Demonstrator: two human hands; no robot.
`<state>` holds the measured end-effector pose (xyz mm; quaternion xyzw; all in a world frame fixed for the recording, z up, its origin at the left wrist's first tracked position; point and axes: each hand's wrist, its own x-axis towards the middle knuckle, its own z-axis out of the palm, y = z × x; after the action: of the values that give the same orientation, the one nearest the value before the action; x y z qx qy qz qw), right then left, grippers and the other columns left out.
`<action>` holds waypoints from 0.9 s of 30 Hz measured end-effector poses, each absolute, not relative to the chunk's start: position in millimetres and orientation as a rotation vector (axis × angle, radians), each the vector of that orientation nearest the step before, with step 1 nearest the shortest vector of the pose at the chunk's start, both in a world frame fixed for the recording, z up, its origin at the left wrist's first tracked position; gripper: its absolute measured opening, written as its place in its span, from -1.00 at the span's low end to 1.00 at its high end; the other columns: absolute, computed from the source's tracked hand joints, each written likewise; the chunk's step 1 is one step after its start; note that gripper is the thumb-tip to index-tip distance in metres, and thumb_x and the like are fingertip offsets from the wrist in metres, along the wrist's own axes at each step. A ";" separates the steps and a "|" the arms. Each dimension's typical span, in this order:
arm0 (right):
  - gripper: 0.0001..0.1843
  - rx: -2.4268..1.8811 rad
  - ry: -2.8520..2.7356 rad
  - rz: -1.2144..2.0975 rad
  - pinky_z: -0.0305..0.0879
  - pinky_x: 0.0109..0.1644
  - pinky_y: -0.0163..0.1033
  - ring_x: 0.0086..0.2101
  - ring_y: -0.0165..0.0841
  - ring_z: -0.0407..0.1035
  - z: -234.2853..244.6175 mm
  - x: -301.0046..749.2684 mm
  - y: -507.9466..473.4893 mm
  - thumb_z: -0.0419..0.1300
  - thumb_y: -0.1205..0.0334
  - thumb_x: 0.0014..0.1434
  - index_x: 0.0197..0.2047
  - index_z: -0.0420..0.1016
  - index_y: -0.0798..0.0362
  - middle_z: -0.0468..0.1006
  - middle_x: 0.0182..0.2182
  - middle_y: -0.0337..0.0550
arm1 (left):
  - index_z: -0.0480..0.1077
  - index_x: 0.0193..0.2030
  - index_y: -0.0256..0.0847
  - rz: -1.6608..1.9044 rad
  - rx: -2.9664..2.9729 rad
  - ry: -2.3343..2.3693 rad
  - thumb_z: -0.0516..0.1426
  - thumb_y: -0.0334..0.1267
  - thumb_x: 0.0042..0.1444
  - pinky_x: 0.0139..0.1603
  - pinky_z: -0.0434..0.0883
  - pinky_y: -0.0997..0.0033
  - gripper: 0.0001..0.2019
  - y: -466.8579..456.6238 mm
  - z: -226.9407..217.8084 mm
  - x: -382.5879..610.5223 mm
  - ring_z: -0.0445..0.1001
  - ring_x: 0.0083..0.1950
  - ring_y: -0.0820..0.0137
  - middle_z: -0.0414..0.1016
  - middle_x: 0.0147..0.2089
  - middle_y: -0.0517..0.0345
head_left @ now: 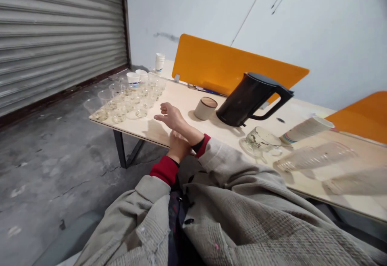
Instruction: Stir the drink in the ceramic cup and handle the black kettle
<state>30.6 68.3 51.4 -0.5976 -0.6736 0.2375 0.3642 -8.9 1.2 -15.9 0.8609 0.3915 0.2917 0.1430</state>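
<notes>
My right hand point(171, 117) reaches over the table's front edge with its thumb apart from loosely bent fingers, and nothing is in it. Beneath that wrist, crossed by it, is my left hand point(178, 146); its fingers are hidden behind the right forearm. To the left of both hands stand rows of clear plastic cups point(140, 108), each with a little pale content at the bottom. A beige canister with a wooden lid point(203, 111) is to the right of my right hand. Beyond it stands a black electric kettle point(246, 100).
A glass cup point(260, 139) with a leafy pattern, a stack of paper cups point(306, 129) and stacked clear plastic cups point(317, 156) occupy the table's right side. White paper cups point(133, 79) stand at the far left. An orange divider point(223, 62) lines the back.
</notes>
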 end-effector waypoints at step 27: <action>-0.63 -2.504 -1.151 -0.456 0.45 0.23 0.06 0.13 0.01 0.56 99.3 394.2 -248.4 0.24 0.21 0.30 0.08 0.78 0.01 0.80 0.00 0.02 | 0.46 0.33 -0.36 0.519 2.825 1.289 -0.11 -0.12 0.42 0.53 0.25 -0.21 -0.45 24.2 0.1 -3.5 0.29 0.56 -0.11 0.40 0.52 -0.30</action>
<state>394.2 -248.4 99.3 -0.8829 -0.4058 -0.1607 0.1733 -3.5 24.2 0.1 0.8973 0.4095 0.1648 -0.0035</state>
